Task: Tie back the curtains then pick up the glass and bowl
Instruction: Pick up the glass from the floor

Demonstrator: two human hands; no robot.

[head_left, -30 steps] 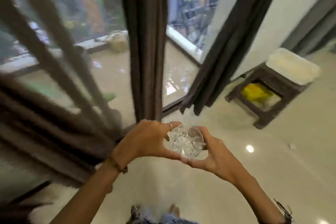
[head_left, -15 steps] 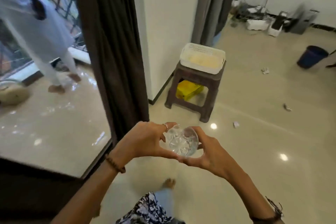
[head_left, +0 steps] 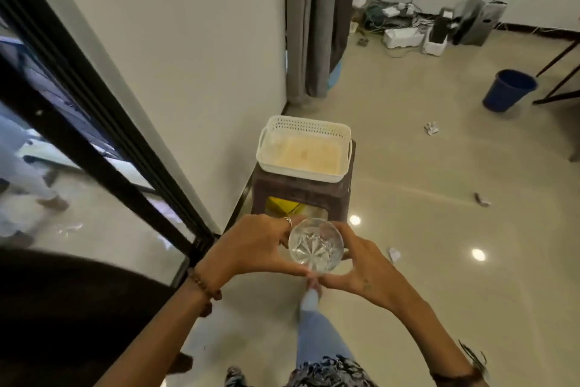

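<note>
I hold a clear cut-glass vessel (head_left: 315, 245) with a star pattern between both hands at chest height, seen from above. My left hand (head_left: 251, 248) wraps its left side and my right hand (head_left: 367, 273) wraps its right side, thumbs meeting under it. I cannot tell whether it is the glass, the bowl, or both stacked. A dark curtain (head_left: 78, 308) bulges at the lower left beside the black-framed glass door (head_left: 94, 123). Grey curtains (head_left: 314, 25) hang at the wall corner further back.
Just ahead stands a brown plastic stool (head_left: 301, 195) with a white basket (head_left: 301, 123) on top and a yellow thing (head_left: 282, 204) beneath. A blue bucket (head_left: 507, 90), dark table legs (head_left: 558, 72), cables and devices (head_left: 408, 32) and paper scraps (head_left: 430, 128) lie around the tiled floor.
The view has swung right, from the window and curtains to the room. The stool with the basket is now straight ahead and nearer. Both hands keep the same hold on the glassware.
</note>
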